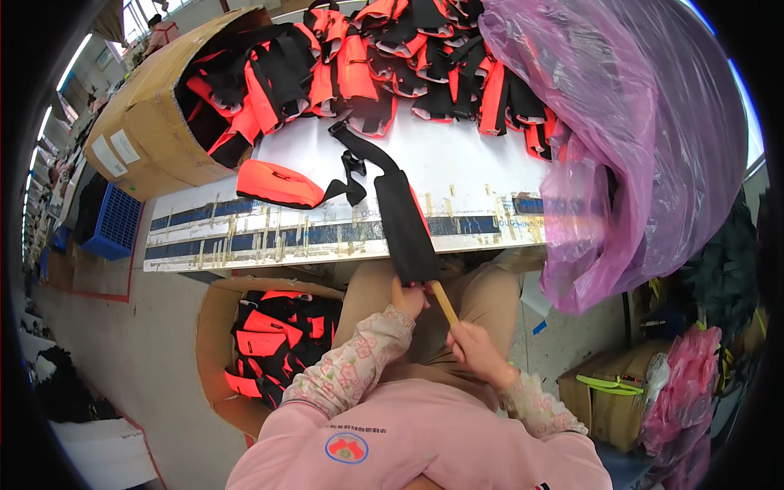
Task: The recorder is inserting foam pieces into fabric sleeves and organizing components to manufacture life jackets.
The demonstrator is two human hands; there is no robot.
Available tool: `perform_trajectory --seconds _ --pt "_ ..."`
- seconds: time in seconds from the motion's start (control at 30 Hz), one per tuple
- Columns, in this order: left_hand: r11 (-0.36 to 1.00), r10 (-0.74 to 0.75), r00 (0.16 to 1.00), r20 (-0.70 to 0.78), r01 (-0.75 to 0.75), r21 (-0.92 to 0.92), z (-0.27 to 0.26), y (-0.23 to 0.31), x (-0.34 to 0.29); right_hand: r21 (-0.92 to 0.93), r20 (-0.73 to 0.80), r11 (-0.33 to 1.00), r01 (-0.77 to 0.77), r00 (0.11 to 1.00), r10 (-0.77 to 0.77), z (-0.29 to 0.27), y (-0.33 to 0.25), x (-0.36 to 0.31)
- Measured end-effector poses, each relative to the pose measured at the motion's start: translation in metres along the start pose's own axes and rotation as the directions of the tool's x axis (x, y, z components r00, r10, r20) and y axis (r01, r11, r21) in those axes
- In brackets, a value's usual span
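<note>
A wide black fabric strap with an orange edge lies over the table's front edge, its near end hanging above my lap. My left hand is closed on that near end. In my right hand is a flat, tan, wooden-looking stick, held slantwise. The stick's far tip meets the strap's end beside my left fingers; whether it goes inside the fabric cannot be seen. From the strap's far end runs a narrow black webbing with a buckle. An orange pouch with black webbing lies to its left.
Orange-and-black pouches are heaped along the table's far side. A tipped cardboard box spills more at left. Pink plastic sheeting drapes the right end. An open carton of similar pieces stands left of my legs; another box stands right.
</note>
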State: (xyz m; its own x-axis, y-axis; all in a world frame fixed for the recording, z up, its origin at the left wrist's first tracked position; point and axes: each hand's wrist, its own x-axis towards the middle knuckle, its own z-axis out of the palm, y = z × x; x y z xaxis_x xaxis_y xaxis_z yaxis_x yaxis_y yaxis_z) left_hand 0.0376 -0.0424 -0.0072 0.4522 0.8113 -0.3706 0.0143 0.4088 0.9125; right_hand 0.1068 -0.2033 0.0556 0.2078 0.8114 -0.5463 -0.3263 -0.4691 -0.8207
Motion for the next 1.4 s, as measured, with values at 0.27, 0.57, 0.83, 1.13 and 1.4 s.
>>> perform_trajectory --seconds 0.27,0.57,0.83,1.13,1.4 --pt "0.984 0.115 0.993 -0.030 -0.118 -0.134 0.005 -0.019 0.008 0.531 0.037 0.823 -0.201 0.976 0.214 0.026 0.018 -0.044" --pt "0.942 0.279 0.960 0.023 -0.269 -0.201 0.016 -0.018 0.013 0.421 -0.287 0.899 0.120 0.958 0.007 0.048 0.002 0.053" --pt "0.971 0.137 0.990 -0.042 -0.143 -0.192 0.012 -0.024 0.014 0.519 -0.192 0.855 0.008 0.975 0.108 0.051 0.013 -0.009" --pt "0.963 0.009 0.998 0.063 0.008 -0.270 -0.001 0.008 0.020 0.321 -0.197 0.935 0.150 0.976 -0.089 0.002 -0.011 0.042" --pt "0.938 0.199 0.978 -0.063 -0.209 -0.277 -0.031 0.058 0.047 -0.760 -0.256 0.585 0.283 0.697 -0.670 -0.100 0.035 -0.034"
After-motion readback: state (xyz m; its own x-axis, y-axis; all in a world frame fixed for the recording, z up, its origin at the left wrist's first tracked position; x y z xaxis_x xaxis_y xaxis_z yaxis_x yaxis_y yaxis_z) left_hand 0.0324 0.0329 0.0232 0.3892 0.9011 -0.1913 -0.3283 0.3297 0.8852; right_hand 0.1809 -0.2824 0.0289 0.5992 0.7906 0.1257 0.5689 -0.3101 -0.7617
